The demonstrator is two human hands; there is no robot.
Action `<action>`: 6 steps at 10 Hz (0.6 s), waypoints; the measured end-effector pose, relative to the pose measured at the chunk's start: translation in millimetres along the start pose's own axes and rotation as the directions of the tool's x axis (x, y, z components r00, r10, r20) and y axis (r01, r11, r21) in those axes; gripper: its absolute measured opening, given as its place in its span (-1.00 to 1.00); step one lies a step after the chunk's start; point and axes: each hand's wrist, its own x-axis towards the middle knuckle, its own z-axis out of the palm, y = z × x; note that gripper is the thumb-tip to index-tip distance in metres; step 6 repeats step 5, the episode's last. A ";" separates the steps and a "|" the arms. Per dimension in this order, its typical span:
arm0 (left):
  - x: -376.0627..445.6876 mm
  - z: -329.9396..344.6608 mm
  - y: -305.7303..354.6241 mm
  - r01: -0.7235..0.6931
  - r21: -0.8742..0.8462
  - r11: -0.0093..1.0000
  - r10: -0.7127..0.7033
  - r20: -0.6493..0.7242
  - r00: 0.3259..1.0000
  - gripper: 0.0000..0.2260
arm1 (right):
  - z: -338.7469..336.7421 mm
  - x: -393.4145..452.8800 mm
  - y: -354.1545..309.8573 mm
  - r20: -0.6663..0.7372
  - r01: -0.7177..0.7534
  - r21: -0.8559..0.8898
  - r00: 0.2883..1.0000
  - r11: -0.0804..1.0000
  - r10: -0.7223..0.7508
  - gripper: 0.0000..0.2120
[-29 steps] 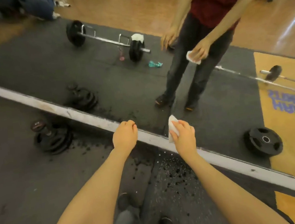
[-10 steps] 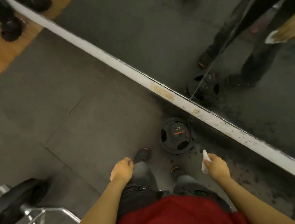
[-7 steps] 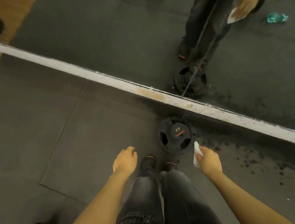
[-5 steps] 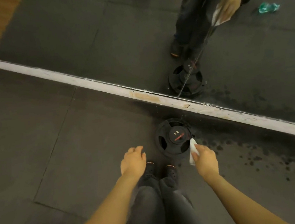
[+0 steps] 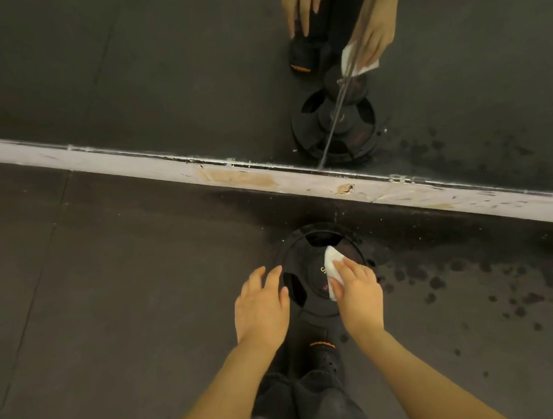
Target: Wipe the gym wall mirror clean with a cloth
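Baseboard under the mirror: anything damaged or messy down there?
Yes. The white baseboard has paint scraped to bare tan patches and a small gouge. Dark spots speckle the floor mat right of the weight plate.

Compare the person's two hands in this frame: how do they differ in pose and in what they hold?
The right hand pinches a white cloth; the left hand holds nothing. The right hand's fingers curl around the cloth, while the left hand's fingers lie straight and slightly spread. The right hand sits over the middle of the black weight plate on the floor; the left hand is at its near-left edge. Both reach forward and down, short of the mirror.
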 end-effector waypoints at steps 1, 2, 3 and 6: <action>25.2 21.5 -4.6 -0.020 0.010 1.000 0.020 0.001 1.000 -0.57 | 33.0 20.0 6.9 -0.019 0.028 -0.040 0.999 0.999 -0.029 -0.64; 40.4 34.4 -12.5 -0.026 0.030 0.999 0.027 -0.001 1.000 -0.58 | 58.5 29.0 9.5 0.047 0.036 -0.078 0.998 0.996 -0.033 -0.61; 41.3 38.2 -19.5 -0.022 0.030 0.999 0.022 0.003 1.000 -0.58 | 74.8 27.7 9.9 0.102 0.022 -0.179 0.995 0.984 -0.004 -0.51; 19.0 21.3 -25.2 -0.034 0.039 0.999 0.035 -0.018 0.999 -0.59 | 68.9 4.3 6.9 0.014 -0.038 -0.226 0.999 0.973 0.042 -0.29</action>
